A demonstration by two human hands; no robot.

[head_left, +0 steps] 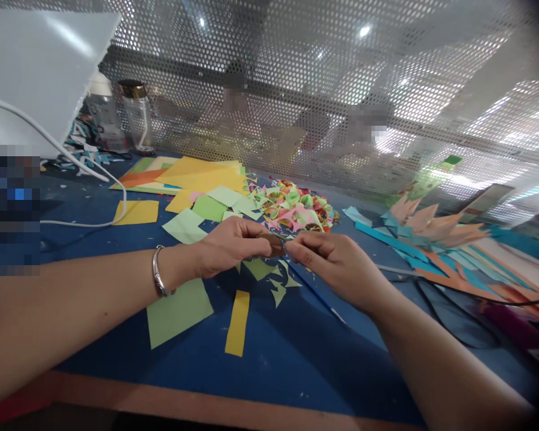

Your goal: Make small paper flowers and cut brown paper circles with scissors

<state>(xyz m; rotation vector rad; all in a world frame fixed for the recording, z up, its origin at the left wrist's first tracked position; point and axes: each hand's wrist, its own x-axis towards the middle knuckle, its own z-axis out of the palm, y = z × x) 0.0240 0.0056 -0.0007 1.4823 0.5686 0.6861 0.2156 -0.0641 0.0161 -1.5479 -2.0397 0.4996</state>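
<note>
My left hand [227, 246] and my right hand [336, 263] meet above the middle of the blue table [278, 359]. Both are closed in a pinch on one small brown paper piece [273, 242] held between them. A silver bracelet [158, 272] sits on my left wrist. Just beneath the hands lie light-green paper offcuts [276, 281], a yellow paper strip [238, 323] and a light-green square sheet [177, 311]. A thin blue stick [317, 296] lies on the table under my right hand.
A heap of small folded coloured paper pieces [296, 206] lies behind the hands, with yellow and green sheets [197, 176] to its left. Orange and teal paper cut-outs [431, 239] spread at the right. Two bottles [137, 114], a white cable [85, 170] and a perforated metal screen [341, 90] stand behind.
</note>
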